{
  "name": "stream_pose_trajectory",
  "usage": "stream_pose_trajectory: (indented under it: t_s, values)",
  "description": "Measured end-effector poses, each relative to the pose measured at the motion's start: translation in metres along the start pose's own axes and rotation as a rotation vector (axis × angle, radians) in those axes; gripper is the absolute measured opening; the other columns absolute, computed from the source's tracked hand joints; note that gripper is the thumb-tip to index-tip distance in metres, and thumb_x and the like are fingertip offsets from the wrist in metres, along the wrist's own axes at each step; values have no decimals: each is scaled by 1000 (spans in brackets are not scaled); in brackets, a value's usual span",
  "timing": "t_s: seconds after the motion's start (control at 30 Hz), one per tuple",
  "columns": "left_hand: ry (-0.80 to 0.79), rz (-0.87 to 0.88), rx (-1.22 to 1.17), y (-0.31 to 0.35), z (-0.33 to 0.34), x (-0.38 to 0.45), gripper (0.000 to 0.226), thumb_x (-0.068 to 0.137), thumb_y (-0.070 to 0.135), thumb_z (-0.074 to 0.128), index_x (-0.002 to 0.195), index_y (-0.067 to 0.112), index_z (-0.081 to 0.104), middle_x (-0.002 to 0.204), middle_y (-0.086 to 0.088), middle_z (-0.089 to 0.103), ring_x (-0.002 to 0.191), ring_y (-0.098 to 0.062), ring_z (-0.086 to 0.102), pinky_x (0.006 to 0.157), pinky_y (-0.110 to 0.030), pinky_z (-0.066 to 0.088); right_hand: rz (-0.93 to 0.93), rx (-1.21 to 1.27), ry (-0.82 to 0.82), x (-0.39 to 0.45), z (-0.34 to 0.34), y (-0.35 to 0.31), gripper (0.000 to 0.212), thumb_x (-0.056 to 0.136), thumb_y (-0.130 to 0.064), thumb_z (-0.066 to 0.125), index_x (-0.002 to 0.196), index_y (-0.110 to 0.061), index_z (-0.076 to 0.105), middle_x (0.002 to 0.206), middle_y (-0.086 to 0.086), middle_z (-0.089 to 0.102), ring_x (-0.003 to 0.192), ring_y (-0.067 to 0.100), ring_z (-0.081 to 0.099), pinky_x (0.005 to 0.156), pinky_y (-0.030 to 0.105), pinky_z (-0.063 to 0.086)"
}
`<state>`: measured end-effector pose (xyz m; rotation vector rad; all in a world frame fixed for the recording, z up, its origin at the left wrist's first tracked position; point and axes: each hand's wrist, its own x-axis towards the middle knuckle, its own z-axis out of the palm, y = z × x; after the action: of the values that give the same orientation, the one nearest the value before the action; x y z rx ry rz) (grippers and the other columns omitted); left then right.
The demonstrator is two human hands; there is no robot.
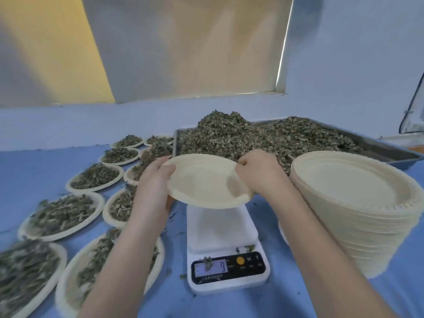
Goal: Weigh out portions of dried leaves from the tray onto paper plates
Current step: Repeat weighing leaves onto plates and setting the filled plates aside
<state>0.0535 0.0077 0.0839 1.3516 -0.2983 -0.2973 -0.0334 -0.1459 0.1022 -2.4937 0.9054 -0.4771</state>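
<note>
Two bare forearms reach up from six o'clock toward an empty paper plate point(206, 180) held in the air above the white scale point(226, 251). At the plate's nine o'clock edge the left hand point(153, 187) grips the rim, thumb on top and fingers curled underneath. At its three o'clock edge the right hand point(259, 173) pinches the rim with bent fingers. A few leaf scraps lie on the scale's display, which shows a digit that looks like 3. At the plate's twelve o'clock a metal tray point(390, 150) sits on the blue bench point(263, 304), heaped with dried leaves point(241, 134). At four o'clock stands a tall stack of empty plates point(358, 203), just beside the right forearm. Filled plates point(66, 214) of leaves spread across the bench from seven to eleven o'clock.
</note>
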Motion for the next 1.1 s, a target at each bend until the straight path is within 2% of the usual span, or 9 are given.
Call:
stream_pose_trajectory:
  t_s: [0.13, 0.27, 0.37, 0.47, 0.5, 0.53, 0.6, 0.73, 1.1]
  values:
    - [82, 53, 281, -41, -10, -3, 32, 91, 15, 50, 121, 24, 61, 121, 2, 60, 109, -24, 55, 93, -44, 46, 43, 207, 50, -13, 42, 31, 30, 92, -13, 47, 106, -12, 73, 93, 6, 73, 78, 19, 64, 47, 9, 38]
    - [103, 10, 289, -70, -7, -4, 33, 89, 11, 50, 116, 24, 65, 115, 4, 63, 111, -24, 56, 97, -50, 45, 124, 663, 106, -23, 68, 48, 18, 92, -16, 54, 83, -16, 70, 99, -7, 71, 100, 17, 61, 91, 29, 47]
    - [102, 15, 326, -83, -4, 0, 31, 89, 13, 49, 108, 34, 62, 110, 9, 61, 113, -23, 55, 98, -49, 43, 169, 899, 76, -23, 75, 52, 23, 93, -23, 54, 80, -23, 74, 88, -14, 71, 90, 6, 62, 81, 33, 48]
    - [87, 2, 345, -91, -3, 4, 36, 90, 17, 49, 121, 30, 60, 124, 6, 60, 119, -22, 52, 102, -48, 40, 218, 900, 135, -21, 83, 58, 25, 92, -33, 51, 81, -25, 73, 88, 4, 69, 81, 15, 61, 70, 30, 43]
    - [90, -6, 350, -93, -3, 4, 38, 91, 19, 50, 126, 30, 58, 129, 6, 58, 121, -20, 50, 105, -47, 38, 251, 891, 149, -23, 82, 58, 10, 92, -36, 50, 102, -36, 54, 86, 7, 67, 110, 15, 50, 71, 30, 43]
    - [90, -10, 352, -95, -2, 4, 39, 91, 21, 51, 129, 30, 55, 132, 8, 56, 124, -18, 48, 107, -45, 36, 267, 883, 159, -22, 85, 61, 34, 92, -39, 49, 64, -19, 46, 79, 8, 64, 68, 14, 37, 69, 29, 40]
    - [77, -4, 331, -98, -1, 3, 42, 92, 25, 54, 134, 29, 51, 135, 12, 53, 127, -13, 46, 111, -41, 32, 278, 875, 151, -21, 87, 63, 36, 93, -42, 46, 74, -15, 60, 74, -3, 59, 84, 21, 56, 68, 27, 37]
    - [81, -2, 252, -98, -2, 0, 46, 91, 34, 56, 137, 34, 47, 138, 15, 49, 127, -10, 44, 108, -38, 32, 246, 913, 99, -20, 89, 66, 33, 96, -50, 36, 106, -31, 61, 122, -8, 58, 123, 18, 50, 108, 42, 35]
    - [37, 37, 142, -96, -11, -13, 47, 91, 38, 55, 137, 38, 44, 139, 19, 45, 127, -5, 42, 110, -40, 32, 261, 1055, 100, -23, 89, 61, 53, 93, -58, 36, 139, -33, 44, 143, -10, 43, 126, 7, 40, 112, 42, 29]
